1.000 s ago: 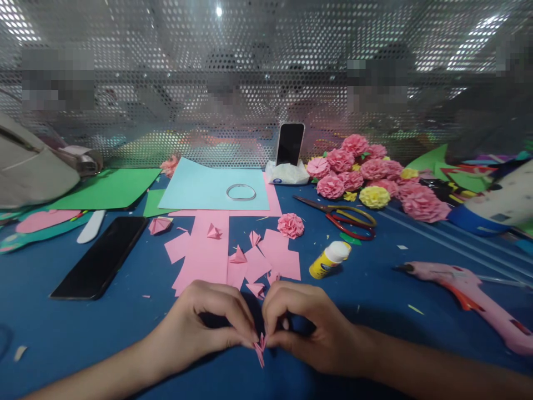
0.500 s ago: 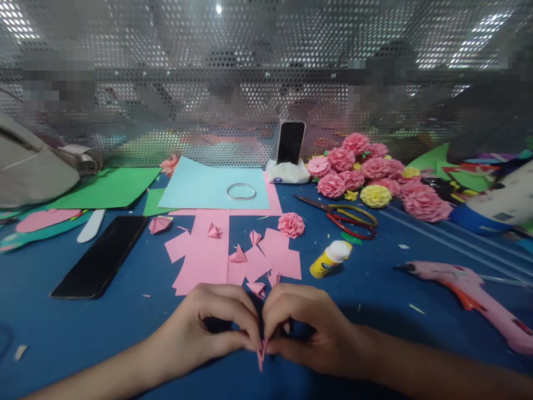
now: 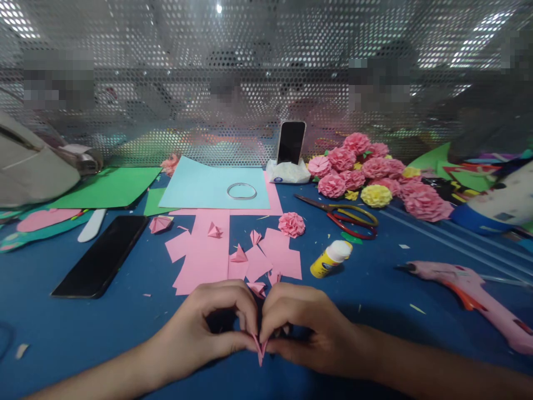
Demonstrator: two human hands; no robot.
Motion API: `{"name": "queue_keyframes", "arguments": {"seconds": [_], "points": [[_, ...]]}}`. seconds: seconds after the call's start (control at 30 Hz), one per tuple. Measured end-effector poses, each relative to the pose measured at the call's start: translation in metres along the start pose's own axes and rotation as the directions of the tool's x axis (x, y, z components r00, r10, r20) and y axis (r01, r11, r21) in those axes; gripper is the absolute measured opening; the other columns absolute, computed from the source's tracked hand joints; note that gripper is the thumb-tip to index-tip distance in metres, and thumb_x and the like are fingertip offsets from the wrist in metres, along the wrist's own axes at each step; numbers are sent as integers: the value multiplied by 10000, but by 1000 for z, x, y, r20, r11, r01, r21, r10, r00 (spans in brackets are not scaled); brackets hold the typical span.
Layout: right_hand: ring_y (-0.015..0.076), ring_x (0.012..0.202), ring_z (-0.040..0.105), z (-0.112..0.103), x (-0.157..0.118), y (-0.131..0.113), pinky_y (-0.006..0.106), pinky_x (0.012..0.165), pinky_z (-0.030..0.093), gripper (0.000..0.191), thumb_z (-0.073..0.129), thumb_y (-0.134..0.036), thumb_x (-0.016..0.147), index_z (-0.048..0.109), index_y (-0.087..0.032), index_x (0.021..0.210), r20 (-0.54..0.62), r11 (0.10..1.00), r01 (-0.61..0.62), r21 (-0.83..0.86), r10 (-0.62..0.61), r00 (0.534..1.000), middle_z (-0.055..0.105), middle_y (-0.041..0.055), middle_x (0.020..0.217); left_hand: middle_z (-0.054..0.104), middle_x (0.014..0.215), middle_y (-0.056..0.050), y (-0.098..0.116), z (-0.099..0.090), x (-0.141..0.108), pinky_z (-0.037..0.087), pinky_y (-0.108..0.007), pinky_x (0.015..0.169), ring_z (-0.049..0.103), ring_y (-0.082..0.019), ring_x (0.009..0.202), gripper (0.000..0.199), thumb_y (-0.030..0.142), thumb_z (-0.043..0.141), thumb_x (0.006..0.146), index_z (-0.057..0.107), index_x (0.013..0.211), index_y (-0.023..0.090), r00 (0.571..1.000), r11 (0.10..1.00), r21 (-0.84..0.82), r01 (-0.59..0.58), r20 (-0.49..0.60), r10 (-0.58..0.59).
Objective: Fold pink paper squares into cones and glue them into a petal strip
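Observation:
Between my two hands, low in the middle of the view, is a small folded pink paper piece, its narrow tip pointing down. My left hand pinches one side of it with thumb and fingers. The other side is pinched by my right hand. Just beyond my fingers lie a folded pink piece, flat pink squares and a larger pink sheet. A yellow glue stick lies beyond my right hand.
Scissors, a pink glue gun and paper flowers are on the right. A black phone lies left, near green paper. Another phone stands at the back, before a perforated metal screen.
The fingers of my left hand have shifted slightly, and more of the folded pink piece shows, its two sides forming a V. My right hand has barely moved.

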State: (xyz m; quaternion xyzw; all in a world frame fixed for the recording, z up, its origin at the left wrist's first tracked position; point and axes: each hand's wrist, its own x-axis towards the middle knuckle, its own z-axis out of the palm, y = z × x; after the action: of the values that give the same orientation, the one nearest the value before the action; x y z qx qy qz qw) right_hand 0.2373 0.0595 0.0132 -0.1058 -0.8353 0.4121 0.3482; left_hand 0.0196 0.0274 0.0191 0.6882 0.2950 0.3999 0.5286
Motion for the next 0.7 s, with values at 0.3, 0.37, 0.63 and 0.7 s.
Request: {"name": "queue_keyframes", "arguments": {"seconds": [0.3,0.37,0.63,0.7], "points": [[120,772,615,1,0,0,232,731,462,286,438,-303,1060,661,-165,945,45,972,155,-179,-149,988,695,41,805,674,830,-69,0,0,0,509,-222,737,639,-143,775,73,173,756,848,717,828,115,1000,1000,-11,-10,21,10],[113,747,609,-1,0,-1,226,718,459,282,455,-297,1054,664,-163,921,15,961,166,-220,-166,986,685,36,795,680,832,-66,1,0,1,516,-218,740,642,-140,773,54,145,760,839,715,845,116,1000,1000,-5,-15,5,15],[130,691,611,-7,-2,-2,264,649,462,127,558,-161,989,652,-131,909,-10,884,294,-363,-320,947,691,51,789,686,948,-108,6,-5,-8,545,-245,797,669,-170,885,154,28,609,922,688,1022,114,941,905,259,-336,64,331],[137,692,617,-7,-2,-2,276,648,465,115,551,-128,980,647,-132,919,8,867,330,-373,-353,936,703,53,795,685,984,-124,6,-5,-11,555,-265,803,671,-184,900,189,34,566,947,673,1078,119,934,893,272,-357,105,342]]}}
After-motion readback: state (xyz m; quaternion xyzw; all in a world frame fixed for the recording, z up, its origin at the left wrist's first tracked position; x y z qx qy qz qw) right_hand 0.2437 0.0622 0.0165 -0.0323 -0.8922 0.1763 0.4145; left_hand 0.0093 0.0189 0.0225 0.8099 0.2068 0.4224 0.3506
